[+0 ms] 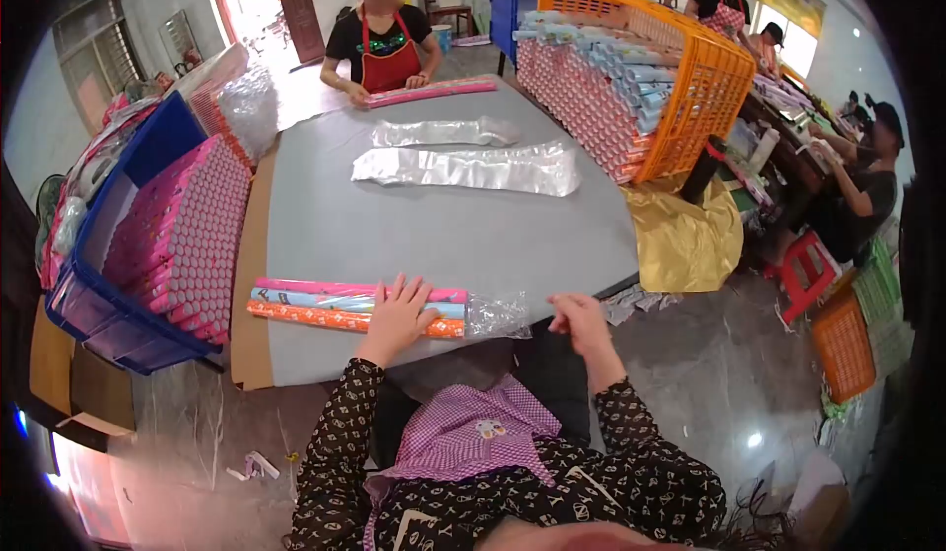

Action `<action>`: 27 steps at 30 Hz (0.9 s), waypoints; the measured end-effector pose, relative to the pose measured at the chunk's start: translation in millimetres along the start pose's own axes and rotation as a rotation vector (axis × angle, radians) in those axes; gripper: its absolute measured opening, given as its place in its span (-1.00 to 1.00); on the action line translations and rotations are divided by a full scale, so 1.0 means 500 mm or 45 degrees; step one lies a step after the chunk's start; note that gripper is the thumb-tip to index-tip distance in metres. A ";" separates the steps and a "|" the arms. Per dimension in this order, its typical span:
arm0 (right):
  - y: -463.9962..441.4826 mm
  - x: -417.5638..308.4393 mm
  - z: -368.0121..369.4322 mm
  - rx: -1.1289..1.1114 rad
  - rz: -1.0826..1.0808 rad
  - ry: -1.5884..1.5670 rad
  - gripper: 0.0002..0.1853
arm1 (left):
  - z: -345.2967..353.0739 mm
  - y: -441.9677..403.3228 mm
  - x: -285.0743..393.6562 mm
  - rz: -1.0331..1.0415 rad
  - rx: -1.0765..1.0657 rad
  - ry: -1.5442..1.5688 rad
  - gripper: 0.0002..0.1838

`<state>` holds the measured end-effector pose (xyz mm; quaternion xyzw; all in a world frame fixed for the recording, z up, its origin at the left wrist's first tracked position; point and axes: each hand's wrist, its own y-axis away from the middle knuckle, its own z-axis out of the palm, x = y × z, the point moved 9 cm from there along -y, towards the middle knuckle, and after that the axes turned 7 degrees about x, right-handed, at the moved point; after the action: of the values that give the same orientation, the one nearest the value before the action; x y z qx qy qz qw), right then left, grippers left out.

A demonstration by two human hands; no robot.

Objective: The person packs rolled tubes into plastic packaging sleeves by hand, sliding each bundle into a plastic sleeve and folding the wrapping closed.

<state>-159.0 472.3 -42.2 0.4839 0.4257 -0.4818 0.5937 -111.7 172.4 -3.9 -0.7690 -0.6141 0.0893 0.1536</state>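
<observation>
Three rolls of patterned wrapping paper, a pink roll, a light blue roll and an orange roll, lie side by side at the table's near edge. A clear plastic sleeve encloses them, its loose crinkled end reaching past their right ends. My left hand lies flat over the rolls, fingers spread. To the right of the sleeve's end is my right hand, fingers curled in; whether anything small is between them is hidden. Farther up the table are two stacks of flat clear sleeves.
The grey table has a blue crate of pink rolls at left and an orange crate of rolls at right. Gold sheeting hangs by the right edge. Across the table, a person in a red apron handles another bundle.
</observation>
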 end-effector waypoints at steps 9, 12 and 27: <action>0.175 -0.537 -0.066 -0.006 -1.073 0.247 -0.56 | 0.014 -0.007 -0.018 0.017 0.051 0.016 -0.41; 0.342 -0.710 0.002 -0.266 -1.613 0.195 -0.41 | 0.012 -0.006 -0.015 0.033 0.043 -0.003 -0.41; 0.588 -0.764 -0.167 -0.238 -1.931 0.627 -0.07 | 0.001 -0.001 -0.029 -0.090 -0.245 0.042 -0.42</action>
<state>60.9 635.3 363.3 0.1035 0.7958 -0.5958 0.0317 -115.7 158.5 -5.0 -0.7593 -0.6441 0.0115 0.0922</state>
